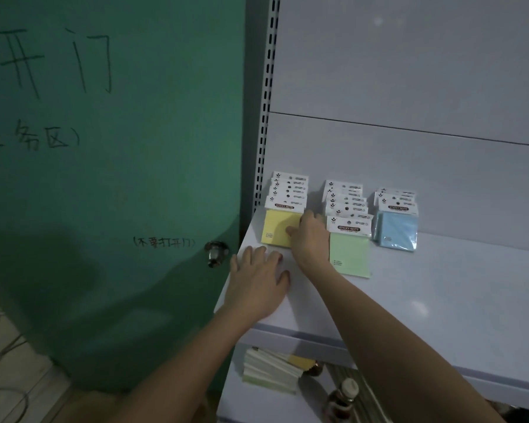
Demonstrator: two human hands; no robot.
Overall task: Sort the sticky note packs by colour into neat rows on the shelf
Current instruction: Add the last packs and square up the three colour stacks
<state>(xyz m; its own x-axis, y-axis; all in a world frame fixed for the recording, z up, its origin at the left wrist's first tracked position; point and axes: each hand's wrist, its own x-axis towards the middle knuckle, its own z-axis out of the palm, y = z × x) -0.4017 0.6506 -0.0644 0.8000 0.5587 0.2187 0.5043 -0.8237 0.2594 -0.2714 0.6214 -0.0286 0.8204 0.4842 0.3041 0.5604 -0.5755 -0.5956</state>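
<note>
Three rows of sticky note packs are laid out by colour on the white shelf [440, 300].

The yellow row [283, 209] is on the left, the green row [347, 227] is in the middle, and the blue row [396, 221] is on the right, each running from near to far with the packs overlapping. The right hand [310, 239] is laid on the right side of the nearest yellow pack, with its fingers together and its thumb pressed on the yellow paper; nothing is gripped. The left hand [258, 285] is laid flat on the bare shelf just near the yellow row, with its fingers spread apart. A green door [104, 178] with dark writing is seen to the left. More note pads [272, 370] are piled on the lower shelf.
</note>
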